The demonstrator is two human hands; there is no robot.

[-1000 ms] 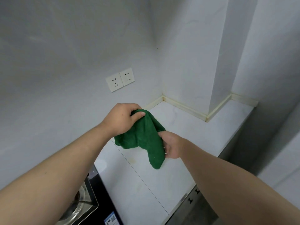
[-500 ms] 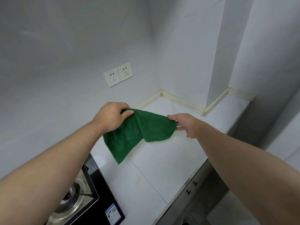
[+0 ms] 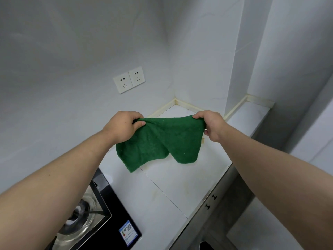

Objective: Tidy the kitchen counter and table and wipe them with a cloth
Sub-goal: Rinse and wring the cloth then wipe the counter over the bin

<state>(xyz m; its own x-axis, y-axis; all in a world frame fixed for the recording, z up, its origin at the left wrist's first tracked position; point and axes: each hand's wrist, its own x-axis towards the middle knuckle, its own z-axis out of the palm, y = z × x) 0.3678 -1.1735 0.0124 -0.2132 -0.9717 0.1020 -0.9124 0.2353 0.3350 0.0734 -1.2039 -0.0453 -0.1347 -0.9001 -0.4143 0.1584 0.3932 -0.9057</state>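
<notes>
Above counter (image 3: 180, 181) — green cloth (image 3: 162, 143), long axis left–right; left hand (image 3: 124, 126), right hand (image 3: 210, 125) each pinching a top corner; both equally near.

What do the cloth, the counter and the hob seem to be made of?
The cloth: soft green microfibre or terry, matt; fuzzy pile, limp folds. The counter: white stone or tile, polished; faint veining, a straight seam, soft reflections. The hob: likely black glass, glossy; its burner tray looks like brushed steel, with a dull sheen.
</notes>
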